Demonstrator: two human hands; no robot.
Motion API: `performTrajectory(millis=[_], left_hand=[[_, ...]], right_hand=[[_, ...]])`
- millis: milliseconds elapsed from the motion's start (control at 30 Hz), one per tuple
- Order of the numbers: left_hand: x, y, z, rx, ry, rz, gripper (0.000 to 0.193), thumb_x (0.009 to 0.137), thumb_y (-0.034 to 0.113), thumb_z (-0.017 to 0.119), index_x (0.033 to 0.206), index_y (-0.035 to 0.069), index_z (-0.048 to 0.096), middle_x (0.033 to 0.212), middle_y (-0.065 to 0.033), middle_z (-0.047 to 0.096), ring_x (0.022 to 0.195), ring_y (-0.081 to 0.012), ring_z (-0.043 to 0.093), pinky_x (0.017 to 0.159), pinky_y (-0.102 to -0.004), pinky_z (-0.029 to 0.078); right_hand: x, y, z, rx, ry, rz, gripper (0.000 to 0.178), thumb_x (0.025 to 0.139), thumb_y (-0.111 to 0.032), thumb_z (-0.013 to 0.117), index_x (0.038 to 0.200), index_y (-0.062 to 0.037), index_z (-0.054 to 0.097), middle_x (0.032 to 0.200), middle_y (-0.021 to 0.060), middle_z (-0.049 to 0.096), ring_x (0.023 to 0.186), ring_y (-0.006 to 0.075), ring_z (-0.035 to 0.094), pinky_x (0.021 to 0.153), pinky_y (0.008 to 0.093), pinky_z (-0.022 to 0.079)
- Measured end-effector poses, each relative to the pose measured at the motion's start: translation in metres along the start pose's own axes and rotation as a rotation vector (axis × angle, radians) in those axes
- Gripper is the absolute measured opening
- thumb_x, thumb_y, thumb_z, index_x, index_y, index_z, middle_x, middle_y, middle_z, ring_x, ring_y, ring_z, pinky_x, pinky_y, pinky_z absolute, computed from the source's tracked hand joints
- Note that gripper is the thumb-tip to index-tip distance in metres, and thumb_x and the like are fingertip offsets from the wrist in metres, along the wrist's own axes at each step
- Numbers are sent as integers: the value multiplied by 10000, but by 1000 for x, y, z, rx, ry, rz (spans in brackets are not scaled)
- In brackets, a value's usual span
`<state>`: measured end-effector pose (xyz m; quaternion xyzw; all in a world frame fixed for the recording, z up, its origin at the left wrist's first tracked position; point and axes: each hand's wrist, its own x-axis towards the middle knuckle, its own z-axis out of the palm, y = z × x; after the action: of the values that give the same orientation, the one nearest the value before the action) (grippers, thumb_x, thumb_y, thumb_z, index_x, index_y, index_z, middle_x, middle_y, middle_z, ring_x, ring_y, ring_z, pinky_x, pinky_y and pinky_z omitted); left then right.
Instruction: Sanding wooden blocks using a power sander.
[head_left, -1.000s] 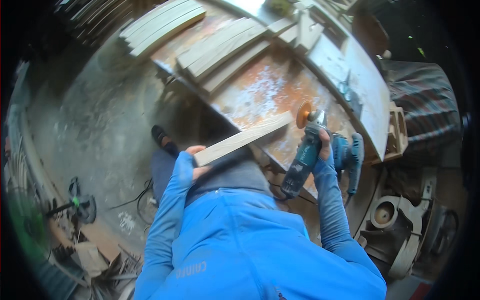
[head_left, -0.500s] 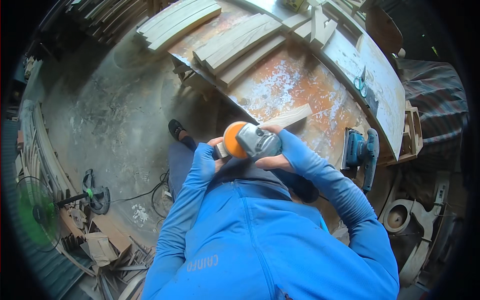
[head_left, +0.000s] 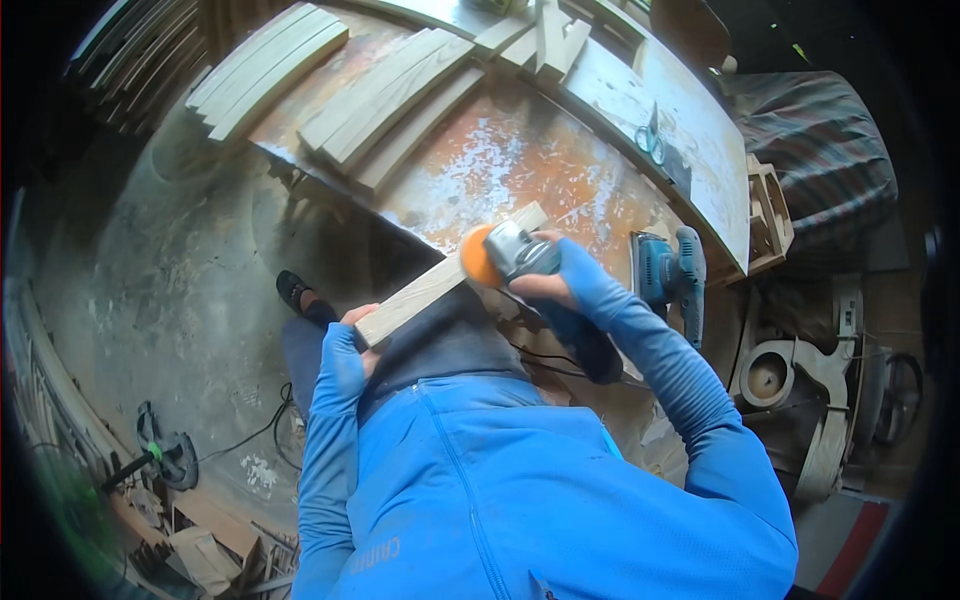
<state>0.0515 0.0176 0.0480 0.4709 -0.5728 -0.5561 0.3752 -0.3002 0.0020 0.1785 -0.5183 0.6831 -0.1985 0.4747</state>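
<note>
My left hand [head_left: 360, 335] grips the near end of a pale wooden piece [head_left: 415, 300], its fingers wrapped round the edges. The far end of the piece rests on the worn tabletop [head_left: 480, 170]. In my right hand [head_left: 555, 280] is a grey handheld disc sander [head_left: 520, 252] with an orange round pad [head_left: 479, 257]. The pad is tilted and overlaps the wooden piece beyond its middle; whether it touches the wood I cannot tell. Part of the sander's body is hidden under my right hand.
Several pale planks [head_left: 390, 95] lie at the table's far left. A blue-green rectangular sander [head_left: 665, 270] sits right of my right hand. Scissors [head_left: 651, 135] lie on a white board [head_left: 620, 90]. Left, on the floor, are a fan base [head_left: 170, 455], a cable and wood scraps [head_left: 205, 555].
The sander has moved from near my left hand outward along the wooden piece, uncovering its near part. My left hand has shifted left and nearer. The whole view has swung.
</note>
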Motion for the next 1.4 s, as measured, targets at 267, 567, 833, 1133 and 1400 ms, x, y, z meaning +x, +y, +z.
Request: performTrajectory(millis=[267,567,833,1133,1400], left_hand=[[18,-3,-13,-53,-54,-6,507,788,-76,761,1254,28,591,1154,-107,670,1059,-186,629,944,-297,492],[37,14,-13,-86,-669,-659,535,931,399,638,1261,-20,596,1052,-63,670,846,-120,623,712,-271,522],[13,43,-30,-342,-400,-450,531,909,467,629,1163,0,620,974,-83,670,857,-162,620,792,-291,484],[159,75,-179,35,353,7,331,918,328,661,966,0,656,745,19,587,639,-68,505,592,-245,418],[340,66,-297,412,534,-59,466,848,354,767,1050,-46,643,877,-140,693,737,-187,658,653,-329,554]], right_hand=[[20,32,-76,205,343,79,543,740,-232,857,1134,37,599,883,107,705,748,165,682,683,296,562],[20,84,-1,1393,423,-177,612,837,-531,617,1194,-34,587,869,156,666,685,288,672,594,404,592],[-26,74,30,1482,440,-240,663,826,-564,652,1238,-54,550,964,154,652,790,301,681,697,428,603],[-22,74,32,1511,373,-180,670,809,-567,672,1198,-36,551,991,157,638,836,300,667,715,431,603],[-5,56,35,1426,257,-95,684,749,-542,737,1165,-29,558,975,147,639,835,293,671,729,438,603]])
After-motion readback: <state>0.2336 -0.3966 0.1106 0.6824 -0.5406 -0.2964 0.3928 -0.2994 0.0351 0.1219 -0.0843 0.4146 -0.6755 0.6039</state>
